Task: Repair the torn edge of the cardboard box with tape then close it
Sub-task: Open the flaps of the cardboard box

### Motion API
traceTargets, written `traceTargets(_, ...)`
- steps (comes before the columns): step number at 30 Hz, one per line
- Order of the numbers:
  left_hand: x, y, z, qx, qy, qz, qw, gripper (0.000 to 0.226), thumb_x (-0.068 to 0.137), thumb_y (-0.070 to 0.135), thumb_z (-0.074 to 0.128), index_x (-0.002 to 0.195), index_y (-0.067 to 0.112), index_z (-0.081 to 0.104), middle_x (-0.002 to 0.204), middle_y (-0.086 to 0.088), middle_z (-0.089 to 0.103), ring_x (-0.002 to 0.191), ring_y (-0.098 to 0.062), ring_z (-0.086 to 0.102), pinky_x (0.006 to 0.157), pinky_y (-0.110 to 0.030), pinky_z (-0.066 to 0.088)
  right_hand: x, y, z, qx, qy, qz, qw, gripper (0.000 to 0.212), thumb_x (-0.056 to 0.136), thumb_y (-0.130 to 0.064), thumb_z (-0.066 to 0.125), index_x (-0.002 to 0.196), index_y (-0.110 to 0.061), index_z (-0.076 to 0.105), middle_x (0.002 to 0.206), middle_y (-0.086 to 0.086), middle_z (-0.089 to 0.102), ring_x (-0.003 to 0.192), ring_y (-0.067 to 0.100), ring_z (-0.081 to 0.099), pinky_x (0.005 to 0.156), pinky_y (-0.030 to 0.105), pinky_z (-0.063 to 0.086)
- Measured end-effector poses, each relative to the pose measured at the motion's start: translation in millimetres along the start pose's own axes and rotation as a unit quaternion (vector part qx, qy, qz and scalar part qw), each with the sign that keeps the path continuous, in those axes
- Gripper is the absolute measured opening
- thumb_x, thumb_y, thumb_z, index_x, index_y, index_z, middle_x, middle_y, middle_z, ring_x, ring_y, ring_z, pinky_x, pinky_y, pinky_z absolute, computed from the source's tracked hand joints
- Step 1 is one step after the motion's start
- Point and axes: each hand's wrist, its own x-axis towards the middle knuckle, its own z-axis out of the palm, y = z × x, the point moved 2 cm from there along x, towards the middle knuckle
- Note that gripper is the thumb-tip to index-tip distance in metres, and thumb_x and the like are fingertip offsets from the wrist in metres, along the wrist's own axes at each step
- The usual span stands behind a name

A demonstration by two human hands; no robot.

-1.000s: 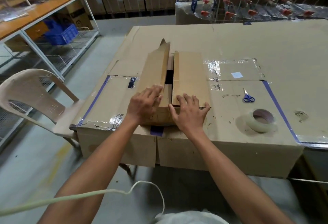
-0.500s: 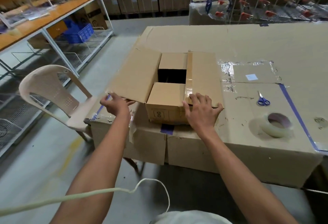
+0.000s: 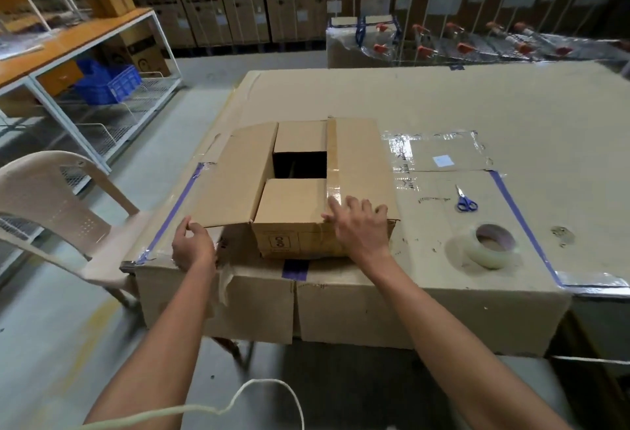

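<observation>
A brown cardboard box (image 3: 296,238) stands at the near edge of the cardboard-covered table (image 3: 443,106). Its left long flap (image 3: 238,177) is folded out flat to the left. The right long flap (image 3: 358,163) lies down over the top, with a strip of clear tape along its inner edge. The two short flaps are folded in, leaving a dark gap between them. My left hand (image 3: 192,245) grips the near corner of the left flap. My right hand (image 3: 358,225) rests flat, fingers apart, on the near end of the right flap. A roll of clear tape (image 3: 487,247) lies to the right.
Blue-handled scissors (image 3: 465,199) lie beyond the tape roll. A beige plastic chair (image 3: 51,204) stands left of the table. White wire shelving with a blue crate (image 3: 109,83) is further left. Stacked cartons line the back wall. A pale cord (image 3: 238,402) hangs near my body.
The left flap, upright a second ago under my left hand, has swung out flat to the left. My left hand followed it to its near corner. My right hand stayed on the right flap.
</observation>
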Motion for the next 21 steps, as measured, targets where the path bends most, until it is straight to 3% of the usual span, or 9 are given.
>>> traceTargets(3, -7.0, -8.6, 7.5, 0.024, -0.022, 0.023, 0.999, 0.034, 0.105, 0.041, 0.05, 0.136, 0.037, 0.063, 0.147, -0.002, 0.061, 0.127, -0.034, 0.062, 0.105, -0.052, 0.054, 15.0, 18.4, -7.1, -0.017, 0.04, -0.022, 0.999, 0.033, 0.108, -0.043, 0.04, 0.12, -0.025, 0.064, 0.09, 0.007, 0.073, 0.064, 0.031, 0.069, 0.06, 0.038, 0.052)
traceTargets(5, -20.3, -8.1, 10.5, 0.035, -0.031, 0.027, 0.999, 0.036, 0.106, 0.042, 0.049, 0.139, 0.036, 0.062, 0.149, -0.004, 0.059, 0.128, -0.035, 0.061, 0.106, -0.047, 0.052, 23.4, 31.4, -16.8, -0.019, 0.06, -0.023, 0.998, 0.022, 0.104, -0.033, 0.052, 0.119, -0.027, 0.067, 0.085, 0.004, 0.072, 0.053, 0.026, 0.066, 0.051, 0.031, 0.048)
traceTargets(8, -34.7, -4.2, 16.5, 0.029, -0.022, 0.037, 0.999, 0.038, 0.108, 0.042, 0.045, 0.143, 0.037, 0.059, 0.148, -0.005, 0.06, 0.126, -0.034, 0.062, 0.106, -0.047, 0.052, 33.7, 50.4, -30.6, 0.015, 0.093, -0.015, 0.995, 0.039, 0.086, -0.007, 0.065, 0.121, -0.023, 0.068, 0.087, 0.006, 0.07, 0.047, 0.027, 0.062, 0.044, 0.026, 0.041)
traceTargets(12, -33.6, -3.0, 20.7, 0.038, -0.009, 0.026, 0.999, 0.04, 0.108, 0.045, 0.038, 0.145, 0.043, 0.054, 0.141, -0.012, 0.064, 0.115, -0.039, 0.067, 0.097, -0.054, 0.058, 41.3, 75.6, -53.6, 0.101, 0.14, 0.086, 0.981, 0.042, 0.08, 0.006, 0.066, 0.114, -0.017, 0.071, 0.083, 0.008, 0.067, 0.043, 0.032, 0.06, 0.04, 0.028, 0.041)
traceTargets(16, -33.3, -5.5, 23.6, 0.057, -0.005, 0.045, 0.997, 0.042, 0.11, 0.048, 0.031, 0.147, 0.045, 0.049, 0.139, -0.015, 0.066, 0.117, -0.042, 0.066, 0.1, -0.054, 0.055, 39.7, 117.5, -62.5, 0.187, 0.177, 0.19, 0.948, 0.028, 0.095, -0.004, 0.055, 0.119, -0.012, 0.067, 0.09, 0.013, 0.071, 0.065, 0.041, 0.068, 0.053, 0.037, 0.049)
traceTargets(21, -38.2, -6.0, 24.5, 0.077, -0.004, 0.039, 0.996, 0.043, 0.11, 0.05, 0.028, 0.149, 0.045, 0.046, 0.139, -0.017, 0.065, 0.12, -0.042, 0.064, 0.102, -0.053, 0.05, 29.4, 168.7, -57.0, 0.26, 0.2, 0.322, 0.888, 0.029, 0.105, -0.011, 0.043, 0.123, -0.012, 0.066, 0.092, 0.019, 0.074, 0.083, 0.042, 0.068, 0.068, 0.037, 0.044)
